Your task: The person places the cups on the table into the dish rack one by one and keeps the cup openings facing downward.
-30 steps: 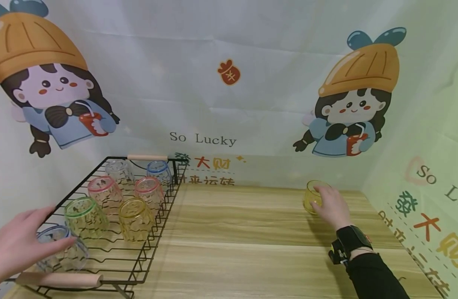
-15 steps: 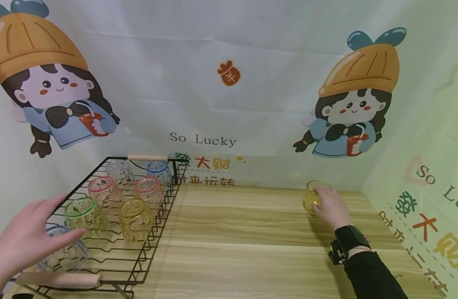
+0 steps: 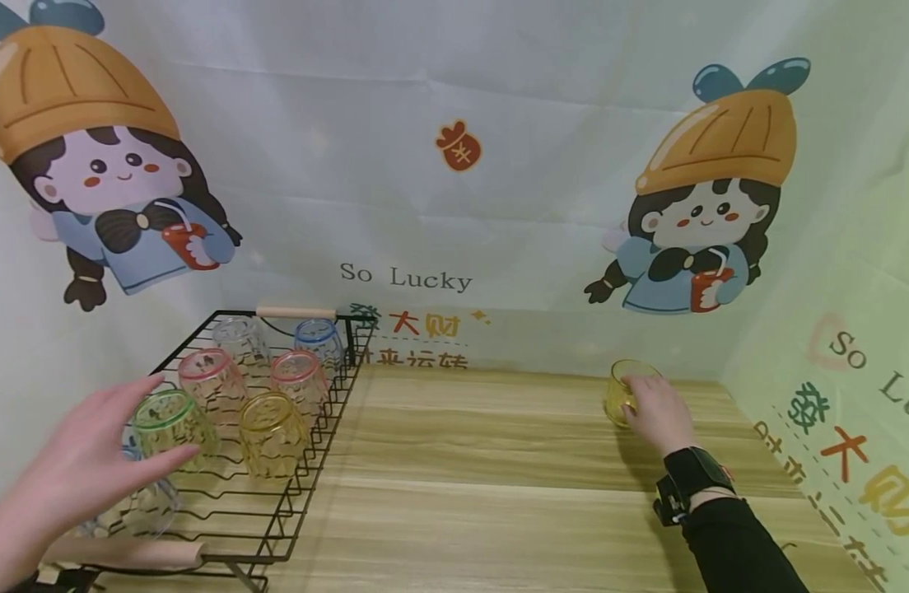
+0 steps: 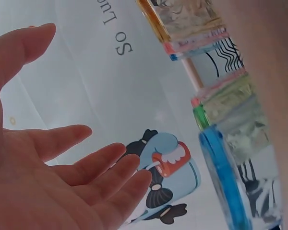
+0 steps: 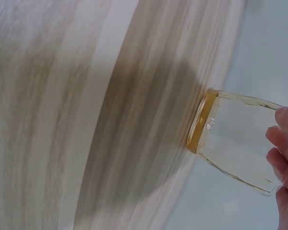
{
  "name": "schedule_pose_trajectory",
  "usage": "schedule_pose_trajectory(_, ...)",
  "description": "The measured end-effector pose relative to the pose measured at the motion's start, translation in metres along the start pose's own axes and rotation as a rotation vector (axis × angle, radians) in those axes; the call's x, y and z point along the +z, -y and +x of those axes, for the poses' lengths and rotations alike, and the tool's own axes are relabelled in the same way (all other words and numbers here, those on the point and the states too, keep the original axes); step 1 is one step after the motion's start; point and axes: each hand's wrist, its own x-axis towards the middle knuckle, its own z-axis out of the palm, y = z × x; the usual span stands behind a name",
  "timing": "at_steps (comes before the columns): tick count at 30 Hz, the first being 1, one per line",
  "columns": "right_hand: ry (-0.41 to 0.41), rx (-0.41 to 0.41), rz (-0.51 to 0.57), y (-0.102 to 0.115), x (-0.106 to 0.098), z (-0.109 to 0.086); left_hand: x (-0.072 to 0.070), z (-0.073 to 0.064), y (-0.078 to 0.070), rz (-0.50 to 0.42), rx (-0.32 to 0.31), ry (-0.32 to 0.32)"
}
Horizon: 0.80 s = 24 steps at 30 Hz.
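Observation:
My left hand (image 3: 91, 461) hovers over the near end of a black wire rack (image 3: 306, 511), fingers spread and palm holding nothing. It partly hides a clear glass with a blue rim (image 3: 146, 506), and its thumb and index finger overlap a green glass (image 3: 176, 432) in the head view. The left wrist view shows the palm (image 4: 53, 191) apart from the glasses. At the back right of the table, my right hand (image 3: 658, 412) holds a yellow glass (image 3: 617, 395). The right wrist view shows fingertips around its upper end, and the thick base of the glass (image 5: 201, 122) at the tabletop.
Upside-down on the rack stand a yellow glass (image 3: 272, 436), two pink glasses (image 3: 212, 383), a blue-rimmed glass (image 3: 319, 342) and a clear glass (image 3: 241, 342). The rack has wooden handles (image 3: 128, 552). A printed cloth (image 3: 529, 206) hangs behind and beside the wooden table (image 3: 462, 461).
My left hand has moved forward and to the right, from the near blue-rimmed glass to over the green one. The right hand stays at the yellow glass, almost still.

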Motion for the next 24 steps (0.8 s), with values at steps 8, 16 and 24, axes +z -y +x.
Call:
schedule_pose_trajectory(8, -0.017, -0.008, -0.007, 0.002, 0.003, 0.0, -0.001, 0.001, -0.015, -0.068, 0.044, -0.002)
schedule_pose_trajectory(16, -0.037, -0.01, -0.016, 0.002, 0.003, 0.0, -0.003, 0.005, -0.031, -0.119, 0.076, 0.006)
schedule_pose_trajectory(24, -0.06, 0.005, 0.016, 0.005, 0.003, -0.001, -0.001, 0.01, -0.044, -0.172, 0.098, 0.026)
